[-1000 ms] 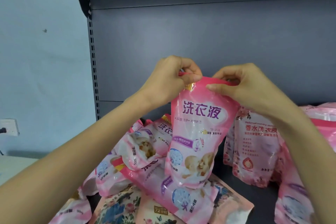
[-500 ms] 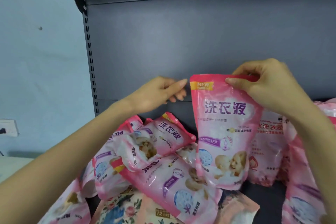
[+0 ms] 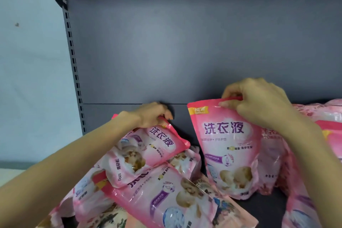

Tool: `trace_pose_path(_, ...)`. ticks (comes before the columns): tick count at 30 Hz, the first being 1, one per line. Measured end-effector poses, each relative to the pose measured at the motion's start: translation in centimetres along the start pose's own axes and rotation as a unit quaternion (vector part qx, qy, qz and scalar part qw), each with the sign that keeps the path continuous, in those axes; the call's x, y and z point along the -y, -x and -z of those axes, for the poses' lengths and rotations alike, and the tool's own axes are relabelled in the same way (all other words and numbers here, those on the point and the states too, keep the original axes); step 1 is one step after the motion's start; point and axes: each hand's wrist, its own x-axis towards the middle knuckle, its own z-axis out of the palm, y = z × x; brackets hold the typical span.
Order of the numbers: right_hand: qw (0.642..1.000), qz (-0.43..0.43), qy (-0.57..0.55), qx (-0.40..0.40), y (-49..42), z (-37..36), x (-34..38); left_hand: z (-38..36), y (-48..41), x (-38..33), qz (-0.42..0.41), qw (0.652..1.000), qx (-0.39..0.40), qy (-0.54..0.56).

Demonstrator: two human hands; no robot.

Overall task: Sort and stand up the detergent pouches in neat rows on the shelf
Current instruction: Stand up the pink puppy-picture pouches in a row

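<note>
The right hand [image 3: 259, 105] pinches the top seal of an upright pouch [image 3: 229, 150], thumb in front and fingers curled behind. This pouch stands near the middle of the shelf [image 3: 266, 209], close to the back panel [image 3: 166, 52], label facing forward. Whether its base fully rests on the shelf cannot be told.

The left hand [image 3: 151, 114], well apart from the right, curls its fingers over the top corner of a tilted pouch [image 3: 148, 150]. That one leans on a heap [image 3: 166, 196] covering the shelf's left front part.

More pouches [image 3: 270, 161] stand toward the shelf's right edge, just behind and beside the upright one and partly hidden by the right arm. They look like the start of a row.

The task seems to be at an early to middle stage. A few pouches are up on the right, one is being set, and the heap is still unsorted. In it lie pink pouches flat or askew, and at least one floral pouch [image 3: 227, 211] of a different design at the front edge. These need separating and standing.
</note>
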Motion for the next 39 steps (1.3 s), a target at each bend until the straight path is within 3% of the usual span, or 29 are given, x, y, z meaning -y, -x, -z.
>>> trace_pose_path(4, 1.000, -0.006, 0.004, -0.003, -0.2, -0.2, -0.1, -0.8, -0.4, -0.7, -0.041, 0.996, 0.009, -0.083)
trace_pose_path(10, 1.000, -0.023, -0.001, 0.011, -0.3, -0.3, -0.2, -1.1, -0.9, -1.3, -0.076, 0.992, -0.010, -0.102)
trace_pose_path(22, 0.996, -0.048, -0.015, 0.067, -0.4, -0.2, -0.9, 0.8, 0.4, -2.0, -0.020, 1.000, -0.004, 0.017)
trace_pose_path(30, 0.997, -0.051, -0.005, 0.058, -0.2, -0.8, -0.8, 1.0, 1.4, -3.3, -0.021, 0.996, 0.051, 0.068)
trace_pose_path(35, 0.998, -0.041, -0.027, 0.044, -0.1, -0.7, -0.8, 3.5, 3.0, -3.3, 0.021, 0.999, -0.032, -0.009)
trace_pose_path(39, 0.999, -0.029, -0.037, 0.024, -0.1, -0.8, -0.3, 7.1, 5.5, -2.3, 0.045, 0.991, -0.127, 0.003)
